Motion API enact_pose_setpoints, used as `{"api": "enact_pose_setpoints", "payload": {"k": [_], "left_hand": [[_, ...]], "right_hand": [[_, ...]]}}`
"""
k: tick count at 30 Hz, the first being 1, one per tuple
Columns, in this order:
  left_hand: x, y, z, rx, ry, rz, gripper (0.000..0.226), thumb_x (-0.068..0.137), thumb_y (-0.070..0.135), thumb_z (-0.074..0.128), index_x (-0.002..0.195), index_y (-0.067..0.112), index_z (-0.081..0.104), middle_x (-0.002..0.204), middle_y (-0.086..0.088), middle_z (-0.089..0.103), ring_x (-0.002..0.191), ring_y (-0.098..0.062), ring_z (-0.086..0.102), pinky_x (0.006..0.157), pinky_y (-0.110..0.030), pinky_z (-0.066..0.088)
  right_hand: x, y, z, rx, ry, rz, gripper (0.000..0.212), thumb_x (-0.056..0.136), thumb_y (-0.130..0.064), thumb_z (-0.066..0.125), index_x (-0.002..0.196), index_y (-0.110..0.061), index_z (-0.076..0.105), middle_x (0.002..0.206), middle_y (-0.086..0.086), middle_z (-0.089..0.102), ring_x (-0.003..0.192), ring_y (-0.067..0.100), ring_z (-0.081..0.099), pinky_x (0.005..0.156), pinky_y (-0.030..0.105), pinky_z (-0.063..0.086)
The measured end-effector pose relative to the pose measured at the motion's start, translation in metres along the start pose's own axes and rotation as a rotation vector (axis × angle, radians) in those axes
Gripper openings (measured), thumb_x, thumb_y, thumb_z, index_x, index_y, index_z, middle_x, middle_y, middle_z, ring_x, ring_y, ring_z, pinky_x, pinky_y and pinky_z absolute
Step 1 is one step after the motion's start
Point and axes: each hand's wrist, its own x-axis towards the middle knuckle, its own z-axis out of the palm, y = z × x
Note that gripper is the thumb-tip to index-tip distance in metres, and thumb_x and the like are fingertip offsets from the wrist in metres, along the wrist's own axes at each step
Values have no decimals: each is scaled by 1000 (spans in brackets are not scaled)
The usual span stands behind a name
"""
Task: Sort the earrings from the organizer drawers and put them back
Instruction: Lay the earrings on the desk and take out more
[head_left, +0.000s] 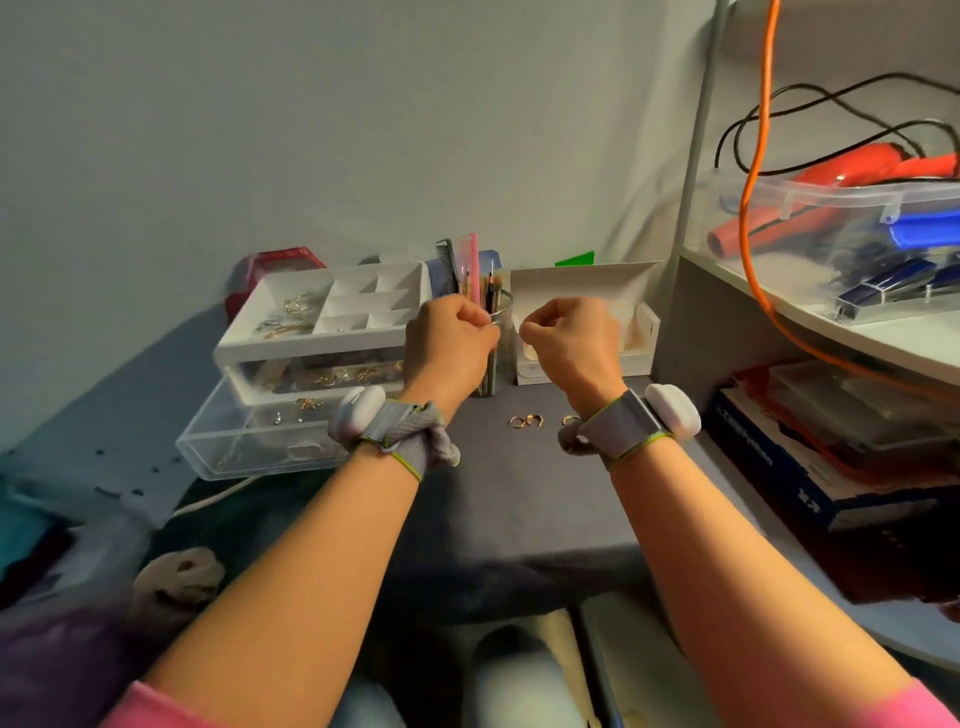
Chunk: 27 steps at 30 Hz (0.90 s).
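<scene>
My left hand (451, 344) and my right hand (569, 340) are raised close together above the grey table (498, 499), both with fingers curled and fingertips pinched. Whatever they pinch is too small to make out; it looks like an earring. The white organizer (322, 340) stands at the left. Its top tray holds several earrings (291, 317) in the left compartment. A clear drawer (260, 441) is pulled out below, with a few small pieces in it. Two gold hoop earrings (525, 421) lie on the table below my hands, and a third (570, 420) lies by my right wrist.
A clear cup of pens (496, 358) stands right behind my hands, with combs (460, 265) behind it. A white open box (587, 291) sits to the right. Shelving at the right holds a clear bin (831, 234), an orange cable (750, 218) and stacked books (810, 467).
</scene>
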Motion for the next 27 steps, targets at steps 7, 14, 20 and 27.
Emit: {"api": "enact_pose_setpoints", "payload": {"k": [7, 14, 20, 27], "left_hand": [[-1, -22, -49, 8, 56, -59, 13, 77, 10, 72, 71, 21, 68, 72, 1, 70, 76, -19, 68, 76, -34, 58], [-3, -46, -90, 74, 81, -101, 9, 78, 12, 71, 72, 18, 71, 73, 4, 71, 78, -19, 67, 77, -32, 56], [-10, -61, -121, 147, 44, -136, 9, 81, 12, 70, 75, 18, 73, 82, -1, 73, 84, -21, 66, 77, -30, 53], [-18, -74, -149, 201, -55, -187, 9, 79, 10, 75, 76, 17, 71, 84, -2, 70, 83, -20, 62, 73, -28, 46]], "right_hand": [[-17, -29, 33, 26, -70, -54, 8, 78, -9, 65, 77, -9, 73, 71, 6, 67, 66, 22, 60, 63, 34, 53], [-33, -48, 67, -26, -161, -97, 7, 77, -16, 68, 79, -14, 74, 78, 6, 71, 77, 23, 66, 69, 34, 55], [-49, -63, 86, -124, -325, -168, 4, 78, -19, 72, 80, -17, 76, 80, 5, 72, 77, 20, 66, 75, 36, 57], [-66, -78, 103, -271, -491, -230, 11, 72, -25, 79, 81, -19, 76, 82, 4, 73, 79, 20, 67, 78, 39, 58]]}}
